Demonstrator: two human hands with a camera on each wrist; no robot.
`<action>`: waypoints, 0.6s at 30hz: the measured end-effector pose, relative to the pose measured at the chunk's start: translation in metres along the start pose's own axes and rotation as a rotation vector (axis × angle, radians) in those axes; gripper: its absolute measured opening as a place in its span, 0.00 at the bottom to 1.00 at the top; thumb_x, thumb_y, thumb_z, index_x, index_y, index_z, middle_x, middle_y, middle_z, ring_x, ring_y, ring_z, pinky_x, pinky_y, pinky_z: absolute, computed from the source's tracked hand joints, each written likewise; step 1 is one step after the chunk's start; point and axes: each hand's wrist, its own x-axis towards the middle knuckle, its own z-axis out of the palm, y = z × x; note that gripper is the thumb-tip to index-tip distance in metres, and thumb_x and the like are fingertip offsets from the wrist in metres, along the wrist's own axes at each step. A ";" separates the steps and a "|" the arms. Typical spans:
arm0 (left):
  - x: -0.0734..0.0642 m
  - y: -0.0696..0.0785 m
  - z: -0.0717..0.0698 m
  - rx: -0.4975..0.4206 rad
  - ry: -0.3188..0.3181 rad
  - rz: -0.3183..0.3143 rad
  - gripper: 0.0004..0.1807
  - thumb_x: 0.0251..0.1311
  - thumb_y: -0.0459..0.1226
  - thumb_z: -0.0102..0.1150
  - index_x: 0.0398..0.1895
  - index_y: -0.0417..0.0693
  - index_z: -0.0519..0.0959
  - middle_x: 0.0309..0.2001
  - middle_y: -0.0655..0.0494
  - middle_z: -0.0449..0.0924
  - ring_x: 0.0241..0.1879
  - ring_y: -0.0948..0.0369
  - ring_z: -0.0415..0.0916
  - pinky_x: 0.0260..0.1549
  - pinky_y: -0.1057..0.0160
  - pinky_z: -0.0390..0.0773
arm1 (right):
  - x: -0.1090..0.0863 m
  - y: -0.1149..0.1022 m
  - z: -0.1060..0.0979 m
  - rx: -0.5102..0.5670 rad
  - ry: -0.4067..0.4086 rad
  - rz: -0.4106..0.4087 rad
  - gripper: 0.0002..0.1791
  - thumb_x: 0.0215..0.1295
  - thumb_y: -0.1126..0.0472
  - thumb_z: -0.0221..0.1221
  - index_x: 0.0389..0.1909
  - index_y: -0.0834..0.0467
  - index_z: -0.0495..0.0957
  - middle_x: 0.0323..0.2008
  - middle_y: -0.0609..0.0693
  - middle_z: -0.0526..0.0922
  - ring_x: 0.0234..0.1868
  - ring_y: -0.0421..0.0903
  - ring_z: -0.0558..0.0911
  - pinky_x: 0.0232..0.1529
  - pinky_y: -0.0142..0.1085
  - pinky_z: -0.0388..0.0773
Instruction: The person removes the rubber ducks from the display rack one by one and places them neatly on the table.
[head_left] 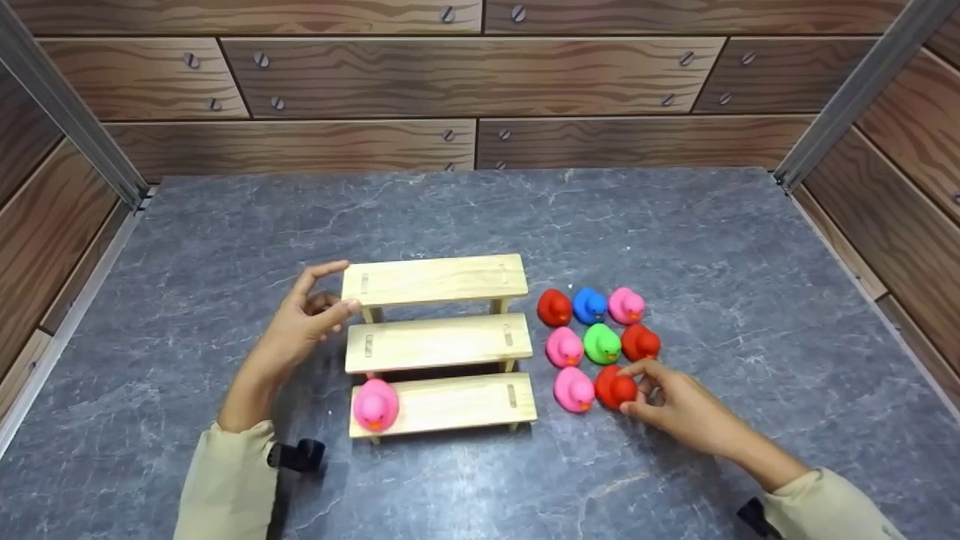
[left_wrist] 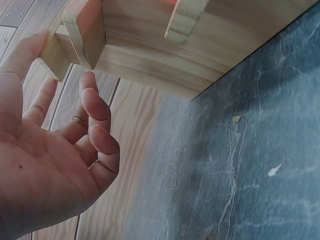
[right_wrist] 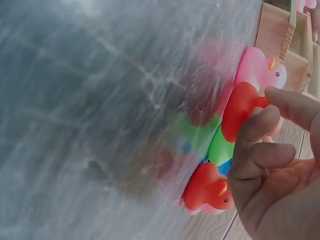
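A three-step wooden stand (head_left: 442,341) sits in the middle of the table, with a pink rubber duck (head_left: 376,406) on the left end of its lowest step. My left hand (head_left: 304,319) holds the left end of the top step, thumb at the front corner and index finger at the back; the other fingers curl beneath, as the left wrist view shows. Right of the stand, my right hand (head_left: 679,405) pinches a red rubber duck (head_left: 616,387) between thumb and fingers. That duck stands in the front row, beside a pink duck (head_left: 574,390).
Behind the held duck are a green duck (head_left: 602,343), a blue duck (head_left: 590,305), two more red ducks (head_left: 554,307) and two more pink ducks (head_left: 564,347), in close rows. The grey marbled tabletop (head_left: 465,217) is bounded by wood-patterned walls (head_left: 465,75).
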 end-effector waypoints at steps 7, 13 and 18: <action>-0.001 0.000 0.000 -0.009 -0.009 -0.001 0.32 0.65 0.37 0.59 0.70 0.55 0.60 0.34 0.58 0.74 0.29 0.62 0.69 0.28 0.67 0.65 | 0.000 0.001 0.001 -0.020 -0.008 0.013 0.20 0.59 0.60 0.66 0.49 0.64 0.75 0.27 0.48 0.75 0.20 0.33 0.69 0.21 0.28 0.68; -0.001 0.001 -0.001 -0.015 -0.016 0.002 0.32 0.65 0.37 0.58 0.70 0.55 0.60 0.34 0.59 0.74 0.29 0.63 0.69 0.27 0.67 0.66 | 0.001 0.001 0.000 -0.005 -0.021 0.012 0.20 0.60 0.60 0.65 0.49 0.65 0.74 0.26 0.49 0.75 0.20 0.33 0.69 0.20 0.29 0.69; 0.000 0.000 -0.001 -0.005 -0.011 0.000 0.32 0.65 0.38 0.59 0.70 0.55 0.60 0.35 0.58 0.75 0.30 0.63 0.69 0.28 0.68 0.66 | 0.003 0.002 -0.001 0.027 -0.051 0.030 0.22 0.60 0.60 0.65 0.51 0.67 0.73 0.27 0.49 0.75 0.18 0.33 0.69 0.19 0.29 0.69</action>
